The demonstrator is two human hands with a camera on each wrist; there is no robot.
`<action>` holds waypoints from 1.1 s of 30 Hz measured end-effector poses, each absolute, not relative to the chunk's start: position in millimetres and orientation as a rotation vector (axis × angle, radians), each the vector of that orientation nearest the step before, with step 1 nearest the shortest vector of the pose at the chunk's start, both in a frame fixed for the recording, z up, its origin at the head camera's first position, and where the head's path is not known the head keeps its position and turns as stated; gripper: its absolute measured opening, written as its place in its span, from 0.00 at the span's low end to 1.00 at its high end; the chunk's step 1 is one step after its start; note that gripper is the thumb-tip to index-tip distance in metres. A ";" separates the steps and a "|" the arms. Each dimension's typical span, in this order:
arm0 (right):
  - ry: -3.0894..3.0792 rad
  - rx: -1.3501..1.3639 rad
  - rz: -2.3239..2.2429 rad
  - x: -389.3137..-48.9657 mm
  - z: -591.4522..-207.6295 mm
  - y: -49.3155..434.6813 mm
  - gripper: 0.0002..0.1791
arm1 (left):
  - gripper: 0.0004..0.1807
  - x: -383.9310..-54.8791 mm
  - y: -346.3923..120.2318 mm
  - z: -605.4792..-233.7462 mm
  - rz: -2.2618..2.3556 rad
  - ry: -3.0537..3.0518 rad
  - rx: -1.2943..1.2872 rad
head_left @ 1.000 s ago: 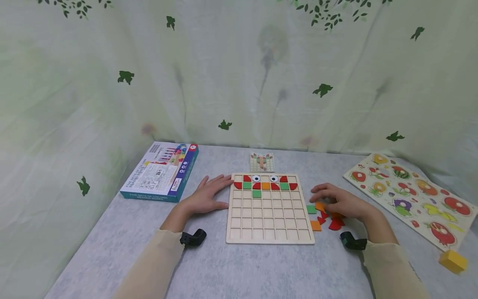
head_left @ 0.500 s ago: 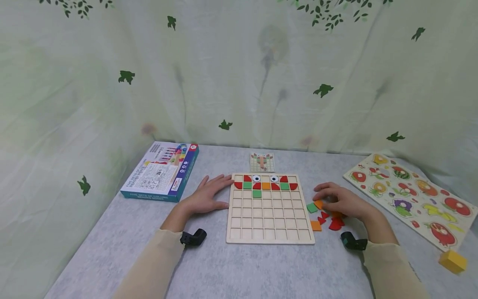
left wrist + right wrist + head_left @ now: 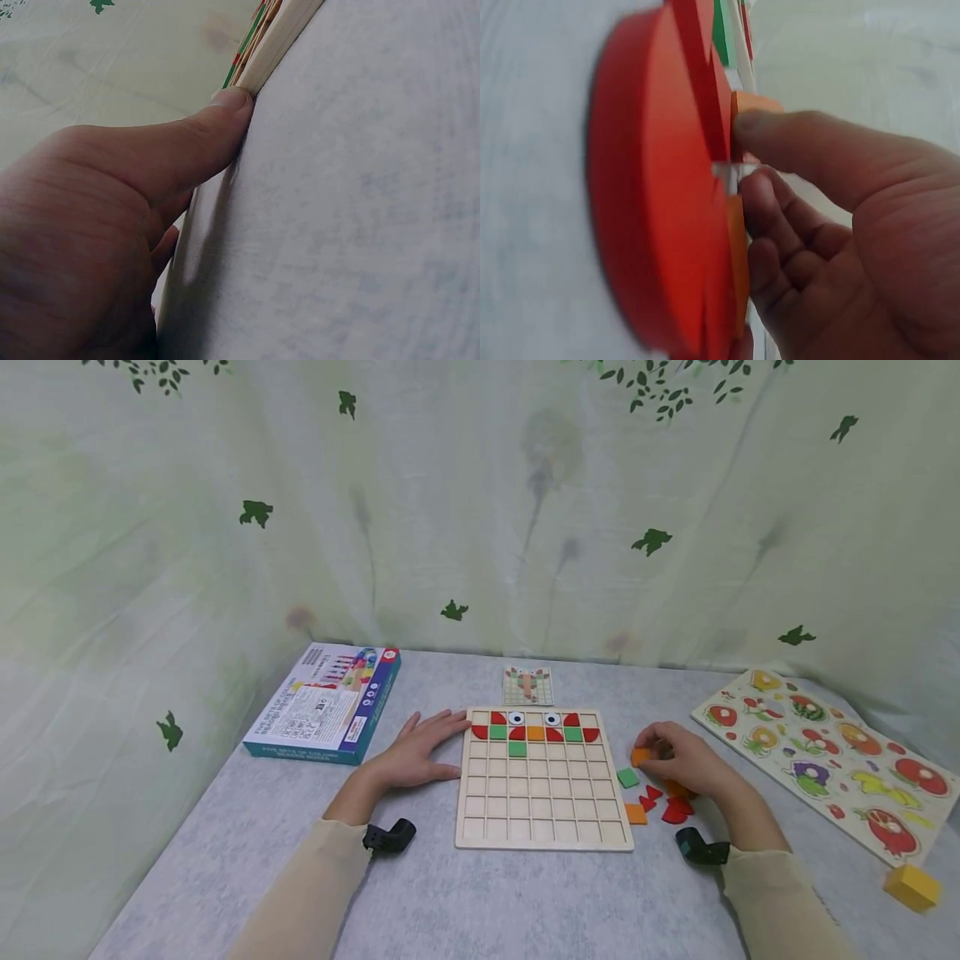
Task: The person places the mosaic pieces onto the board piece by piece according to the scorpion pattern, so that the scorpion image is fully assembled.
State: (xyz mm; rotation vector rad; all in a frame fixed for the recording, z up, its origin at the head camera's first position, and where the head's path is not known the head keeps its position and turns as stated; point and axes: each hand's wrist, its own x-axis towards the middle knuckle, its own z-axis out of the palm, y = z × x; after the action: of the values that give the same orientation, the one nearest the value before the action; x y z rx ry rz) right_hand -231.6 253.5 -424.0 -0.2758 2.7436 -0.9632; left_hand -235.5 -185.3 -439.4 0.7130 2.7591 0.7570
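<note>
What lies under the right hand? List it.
In the head view, an orange piece shows partly beneath the right hand, near red pieces; the hand pinches a second orange piece. Anything deeper under that hand is covered.

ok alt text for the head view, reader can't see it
A person's right hand pinches an orange tile beside a wooden grid board partly filled with coloured tiles, while the left hand touches its left edge. A small picture card lies beyond the board.
</note>
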 end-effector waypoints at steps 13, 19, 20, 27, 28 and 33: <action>2.765 -0.155 -1.030 -235.1 -420.0 236.4 0.10 | 0.43 -234.3 -184.4 -436.8 0.755 2.758 0.711; 2.719 -0.158 -1.138 -233.3 -415.1 228.8 0.10 | 0.43 -234.3 -184.2 -436.8 0.743 2.763 0.714; 2.714 -0.164 -1.149 -232.9 -414.4 227.4 0.11 | 0.43 -234.3 -184.4 -437.0 0.743 2.762 0.713; 2.683 -0.183 -1.215 -231.3 -412.1 216.4 0.11 | 0.43 -234.7 -184.6 -438.2 0.750 2.760 0.705; 2.674 -0.189 -1.223 -231.0 -412.1 215.0 0.11 | 0.43 -234.9 -184.5 -438.3 0.750 2.758 0.705; 2.642 -0.210 -1.240 -230.8 -412.8 208.2 0.10 | 0.43 -234.9 -184.4 -437.7 0.748 2.759 0.709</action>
State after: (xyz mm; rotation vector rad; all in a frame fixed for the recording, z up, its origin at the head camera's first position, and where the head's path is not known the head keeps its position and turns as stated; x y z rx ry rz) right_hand -230.8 208.2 -412.8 -0.2102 2.6424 -1.2396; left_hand -234.9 -184.4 -437.7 0.7093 2.7585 0.7483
